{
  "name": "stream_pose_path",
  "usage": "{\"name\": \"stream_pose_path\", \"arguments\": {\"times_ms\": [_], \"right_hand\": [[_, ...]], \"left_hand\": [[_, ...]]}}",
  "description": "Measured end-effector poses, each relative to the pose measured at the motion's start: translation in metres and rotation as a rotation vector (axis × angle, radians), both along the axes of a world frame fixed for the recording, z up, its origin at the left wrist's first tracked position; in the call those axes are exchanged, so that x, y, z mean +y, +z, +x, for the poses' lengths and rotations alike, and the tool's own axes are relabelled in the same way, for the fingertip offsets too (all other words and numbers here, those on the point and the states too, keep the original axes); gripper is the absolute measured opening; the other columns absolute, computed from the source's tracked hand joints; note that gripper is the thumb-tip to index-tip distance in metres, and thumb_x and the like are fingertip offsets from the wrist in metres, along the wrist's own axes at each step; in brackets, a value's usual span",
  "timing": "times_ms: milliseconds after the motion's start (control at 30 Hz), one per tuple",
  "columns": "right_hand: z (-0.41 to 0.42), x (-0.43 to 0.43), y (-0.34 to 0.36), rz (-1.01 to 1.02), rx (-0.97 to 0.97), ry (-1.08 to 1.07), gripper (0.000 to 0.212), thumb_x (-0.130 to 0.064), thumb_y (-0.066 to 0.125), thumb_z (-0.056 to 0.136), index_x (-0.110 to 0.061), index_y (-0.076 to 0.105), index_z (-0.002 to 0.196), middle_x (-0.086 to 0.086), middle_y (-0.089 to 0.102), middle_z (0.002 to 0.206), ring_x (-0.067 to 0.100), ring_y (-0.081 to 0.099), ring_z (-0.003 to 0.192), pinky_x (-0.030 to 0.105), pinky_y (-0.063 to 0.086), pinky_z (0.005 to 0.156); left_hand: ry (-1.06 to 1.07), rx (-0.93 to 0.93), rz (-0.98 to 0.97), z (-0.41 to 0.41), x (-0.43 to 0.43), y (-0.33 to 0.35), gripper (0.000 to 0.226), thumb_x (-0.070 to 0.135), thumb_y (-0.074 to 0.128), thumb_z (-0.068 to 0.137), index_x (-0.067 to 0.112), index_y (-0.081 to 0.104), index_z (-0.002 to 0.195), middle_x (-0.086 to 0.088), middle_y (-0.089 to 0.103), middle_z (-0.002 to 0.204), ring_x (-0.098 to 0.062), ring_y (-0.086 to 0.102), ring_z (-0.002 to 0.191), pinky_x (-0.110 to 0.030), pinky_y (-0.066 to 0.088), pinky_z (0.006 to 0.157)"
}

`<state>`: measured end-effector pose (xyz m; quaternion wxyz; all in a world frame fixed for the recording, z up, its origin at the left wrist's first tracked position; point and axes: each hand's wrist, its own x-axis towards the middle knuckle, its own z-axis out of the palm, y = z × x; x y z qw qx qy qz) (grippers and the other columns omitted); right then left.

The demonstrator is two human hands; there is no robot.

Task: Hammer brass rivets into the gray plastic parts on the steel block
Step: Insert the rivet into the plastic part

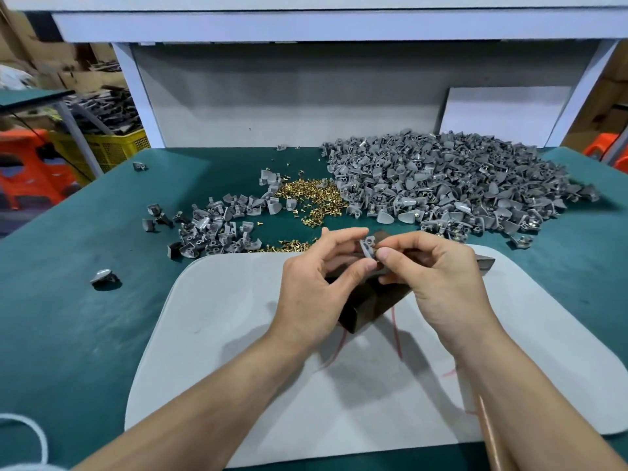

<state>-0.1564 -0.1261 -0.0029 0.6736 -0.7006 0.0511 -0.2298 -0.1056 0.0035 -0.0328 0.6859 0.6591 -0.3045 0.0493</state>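
green table (85, 300): we are working at its near edge, and it is carrying everything below.
white mat (221, 334): it is lying on the table in front of us, under both our forearms.
large pile (441, 185): loose gray parts are heaping up at the far right of the table.
small pile (217, 229): more gray parts are sitting just beyond the mat's far left corner.
brass rivets (312, 195): they are lying scattered between the two piles.
steel block (365, 311): it is sitting dark on the mat, directly below our hands and largely hidden by them.
left hand (316, 283): we are reaching in from the lower left, back of the hand up, thumb and curled fingers pinching the part's left side.
right hand (438, 283): we are reaching in from the lower right, thumb and bent forefinger pinching the part's right side.
gray plastic part (368, 248): we are holding it between both hands over the block's far end; we cannot tell whether it is touching the block.
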Motion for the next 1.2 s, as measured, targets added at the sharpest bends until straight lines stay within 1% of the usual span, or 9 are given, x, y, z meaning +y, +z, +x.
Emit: {"name": "stream_pose_path", "arguments": {"times_ms": [100,267,433,567,700,767,867,1000,1200], "right_hand": [[-0.0001,-0.0010,-0.0003,0.001,0.027,-0.009,0.018,-0.003,0.069,0.080,-0.018,0.070,0.069,0.000,0.070,0.067,0.011,0.065,0.060,0.018,0.052,0.056],[0.0001,0.0003,-0.0010,0.049,0.039,0.022,0.020,0.000,0.066,0.082,-0.015,0.069,0.069,-0.003,0.068,0.064,0.009,0.061,0.057,0.018,0.052,0.057],[-0.0005,-0.0009,-0.0008,0.005,0.046,0.012,0.016,-0.002,0.067,0.082,-0.015,0.068,0.072,-0.001,0.067,0.065,0.011,0.061,0.055,0.020,0.052,0.057],[-0.0013,-0.0007,0.0002,-0.050,0.035,0.002,0.017,-0.001,0.066,0.082,-0.014,0.067,0.072,-0.002,0.066,0.062,0.009,0.060,0.053,0.016,0.049,0.054],[-0.0010,-0.0009,0.0006,-0.108,0.039,-0.022,0.018,0.000,0.068,0.081,-0.015,0.066,0.071,-0.001,0.066,0.061,0.008,0.060,0.051,0.016,0.048,0.053],[-0.0015,-0.0015,0.0007,-0.117,0.042,-0.033,0.016,-0.002,0.069,0.081,-0.015,0.067,0.071,0.000,0.067,0.061,0.010,0.062,0.052,0.018,0.050,0.055],[-0.0020,-0.0010,0.0000,-0.046,0.048,-0.020,0.015,-0.001,0.068,0.081,-0.014,0.068,0.072,0.002,0.068,0.064,0.013,0.063,0.054,0.021,0.054,0.058],[-0.0014,0.0023,-0.0006,0.128,0.037,0.006,0.017,0.004,0.066,0.080,-0.009,0.067,0.069,0.001,0.067,0.063,0.013,0.064,0.058,0.021,0.055,0.057],[-0.0016,-0.0006,0.0018,0.134,0.040,0.049,0.015,0.006,0.065,0.080,-0.005,0.066,0.069,0.000,0.066,0.060,0.012,0.064,0.057,0.022,0.056,0.057]], "left_hand": [[0.006,0.024,-0.010,0.0000,0.0004,0.0003,0.032,0.007,0.070,0.082,0.026,0.066,0.108,0.008,0.074,0.099,-0.008,0.069,0.095,-0.021,0.051,0.090],[0.011,0.007,0.002,-0.0023,-0.0009,0.0017,0.032,0.017,0.070,0.080,0.032,0.066,0.108,0.011,0.073,0.102,-0.007,0.069,0.097,-0.048,0.043,0.106],[-0.002,0.007,0.023,-0.0040,-0.0014,0.0043,0.034,0.018,0.069,0.079,0.034,0.065,0.108,0.007,0.073,0.102,-0.005,0.070,0.093,-0.054,0.029,0.113],[0.010,-0.007,0.030,-0.0039,-0.0018,0.0041,0.035,0.019,0.069,0.077,0.037,0.063,0.106,0.000,0.075,0.093,-0.006,0.070,0.086,-0.049,0.028,0.116],[0.034,-0.048,0.051,-0.0025,-0.0030,0.0026,0.037,0.015,0.070,0.077,0.025,0.062,0.112,-0.005,0.074,0.095,0.002,0.065,0.081,-0.022,0.019,0.118],[0.051,-0.078,0.065,-0.0022,-0.0035,0.0026,0.040,0.013,0.070,0.077,0.018,0.061,0.115,-0.003,0.073,0.095,0.006,0.062,0.080,-0.017,0.019,0.116],[0.058,-0.071,0.054,-0.0037,-0.0035,0.0023,0.037,0.015,0.070,0.076,0.021,0.062,0.112,-0.001,0.073,0.095,-0.001,0.067,0.082,-0.030,0.023,0.119],[0.065,-0.026,0.015,-0.0057,-0.0040,0.0013,0.032,0.016,0.071,0.075,0.031,0.064,0.103,-0.001,0.074,0.095,-0.008,0.071,0.086,-0.052,0.035,0.111],[0.069,-0.021,0.015,-0.0061,-0.0049,0.0009,0.031,0.015,0.071,0.075,0.028,0.065,0.103,0.004,0.073,0.092,-0.006,0.071,0.083,-0.051,0.036,0.111]]}}
